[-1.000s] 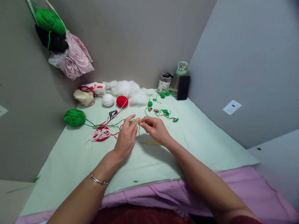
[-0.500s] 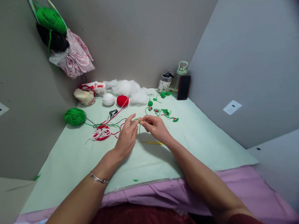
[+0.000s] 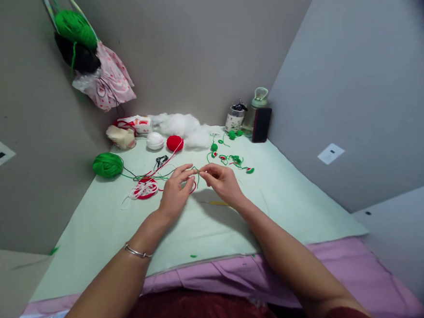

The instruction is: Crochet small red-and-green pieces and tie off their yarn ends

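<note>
Green yarn [image 3: 198, 179] runs between my two hands over the middle of the table, with a short end hanging down. The thumb and index finger of my right hand [image 3: 221, 181] pinch it. My left hand [image 3: 177, 191] is turned palm inward, its index finger reaching to the yarn and its thumb bent below; the strand passes along its fingertips. Just under my hands lies a crochet hook with a yellow handle [image 3: 218, 203], partly covered by my right hand. A red disc wound with white yarn [image 3: 145, 188] rests left of my left hand, among red, green and black strands.
A green yarn ball [image 3: 107, 165] sits at the left, with white [image 3: 154, 141] and red yarn balls [image 3: 175, 143] behind. White stuffing [image 3: 182, 127] lies along the wall. Small green-and-red crochet pieces [image 3: 236, 160] are scattered right, near a phone [image 3: 261, 125] and bottle [image 3: 259, 102].
My left hand has shifted slightly left and rolled, its fingers now pointing right and its thumb more apart. My right hand keeps its pinch in nearly the same place.
</note>
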A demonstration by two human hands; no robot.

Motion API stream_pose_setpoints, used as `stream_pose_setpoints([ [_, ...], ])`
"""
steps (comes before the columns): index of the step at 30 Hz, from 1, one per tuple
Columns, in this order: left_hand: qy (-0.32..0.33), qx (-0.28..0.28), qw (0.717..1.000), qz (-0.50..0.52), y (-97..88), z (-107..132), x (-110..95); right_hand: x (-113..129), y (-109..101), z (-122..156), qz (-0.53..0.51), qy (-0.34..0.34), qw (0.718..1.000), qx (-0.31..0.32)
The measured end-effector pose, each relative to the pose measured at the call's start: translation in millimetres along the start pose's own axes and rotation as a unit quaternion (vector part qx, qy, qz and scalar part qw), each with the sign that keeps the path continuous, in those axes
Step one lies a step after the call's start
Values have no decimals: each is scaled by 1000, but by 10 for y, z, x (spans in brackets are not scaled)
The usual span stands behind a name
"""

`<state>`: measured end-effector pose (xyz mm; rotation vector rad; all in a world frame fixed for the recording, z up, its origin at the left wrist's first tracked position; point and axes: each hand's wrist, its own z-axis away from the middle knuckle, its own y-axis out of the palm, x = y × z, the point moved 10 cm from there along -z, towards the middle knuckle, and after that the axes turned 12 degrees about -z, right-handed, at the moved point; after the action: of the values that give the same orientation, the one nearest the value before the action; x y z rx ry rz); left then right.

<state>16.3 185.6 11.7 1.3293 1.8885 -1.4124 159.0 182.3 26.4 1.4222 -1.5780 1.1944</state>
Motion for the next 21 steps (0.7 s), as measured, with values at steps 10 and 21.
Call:
stream_pose_setpoints([
  [10,-166,10,963,213,53,-13,400,196,92,80,186,-102,977,2],
  [21,-195,19,939,281,113,8,380,260,143,122,231,-171,958,1],
])
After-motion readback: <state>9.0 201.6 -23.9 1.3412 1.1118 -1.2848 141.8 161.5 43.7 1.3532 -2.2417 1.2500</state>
